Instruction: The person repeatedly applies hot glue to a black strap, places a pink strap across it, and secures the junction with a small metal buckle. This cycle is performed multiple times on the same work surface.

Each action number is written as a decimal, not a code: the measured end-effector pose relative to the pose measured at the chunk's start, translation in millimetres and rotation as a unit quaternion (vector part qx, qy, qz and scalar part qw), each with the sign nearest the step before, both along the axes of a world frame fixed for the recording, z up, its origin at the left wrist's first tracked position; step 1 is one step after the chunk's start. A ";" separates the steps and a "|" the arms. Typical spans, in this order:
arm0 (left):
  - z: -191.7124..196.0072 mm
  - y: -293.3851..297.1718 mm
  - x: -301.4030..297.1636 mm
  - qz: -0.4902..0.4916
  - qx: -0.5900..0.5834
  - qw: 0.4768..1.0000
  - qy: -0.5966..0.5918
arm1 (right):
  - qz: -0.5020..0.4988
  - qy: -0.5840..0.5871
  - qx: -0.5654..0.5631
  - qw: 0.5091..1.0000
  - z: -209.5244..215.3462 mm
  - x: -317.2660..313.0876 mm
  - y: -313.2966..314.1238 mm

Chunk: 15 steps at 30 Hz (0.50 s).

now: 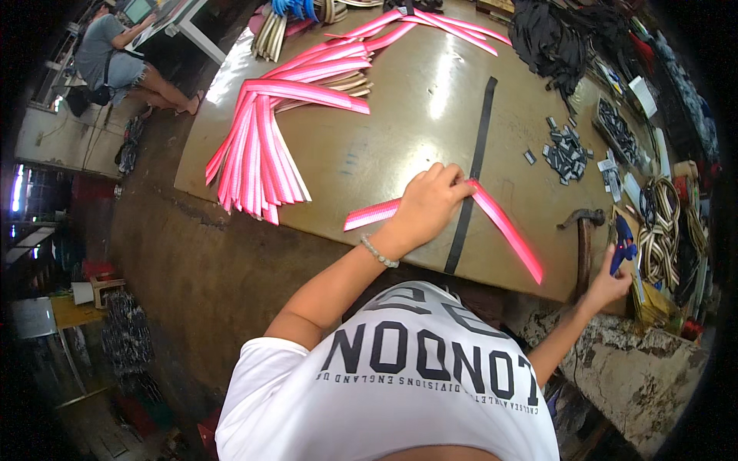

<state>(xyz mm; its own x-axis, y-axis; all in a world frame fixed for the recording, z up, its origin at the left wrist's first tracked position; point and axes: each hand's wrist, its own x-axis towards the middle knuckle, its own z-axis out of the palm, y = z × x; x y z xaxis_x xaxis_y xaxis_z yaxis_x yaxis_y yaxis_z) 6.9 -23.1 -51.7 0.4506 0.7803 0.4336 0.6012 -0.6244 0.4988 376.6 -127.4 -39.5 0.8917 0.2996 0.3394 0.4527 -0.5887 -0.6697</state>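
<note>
My left hand (432, 201) pinches a pink-and-white striped webbing strap (507, 230) near its middle. The strap bends there into two legs, one running left under my hand and one toward the table's front right. Beneath the pinch a black strap (482, 134) lies lengthwise across the table. At the right edge my right hand (610, 286) is closed around a small blue tool (623, 250) with a red spot of light on it; its exact kind is hard to make out. A hammer (584, 242) with a wooden handle lies just left of that hand.
A fanned pile of pink-and-white straps (257, 146) covers the table's left side. Small dark buckle-like pieces (567, 152) lie at right, beside a filled tray (617, 127). Black straps (550, 46) heap at the far right. Coiled striped webbing (661, 230) hangs near the right. A person (115, 58) sits far left.
</note>
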 end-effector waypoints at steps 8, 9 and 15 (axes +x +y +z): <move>-0.5 1.5 -2.7 0.003 -0.041 0.997 -0.071 | 0.140 -0.104 -0.042 0.984 -34.3 110.2 13.1; -0.8 1.4 -2.6 0.016 -0.056 0.994 -0.090 | 0.112 -0.117 -0.120 0.979 -27.1 107.8 16.8; -3.6 3.0 -3.9 0.030 -0.104 0.987 -0.121 | 0.114 -0.076 -0.248 0.959 59.5 55.9 25.2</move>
<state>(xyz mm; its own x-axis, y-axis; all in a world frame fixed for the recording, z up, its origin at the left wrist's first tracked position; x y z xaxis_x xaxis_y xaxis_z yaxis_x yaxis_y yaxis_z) 3.0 -20.1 -55.4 0.3045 0.8859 0.3500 0.4818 -0.4602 0.7457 432.5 -102.2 20.0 0.7351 0.6398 0.2243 0.6780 -0.6917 -0.2488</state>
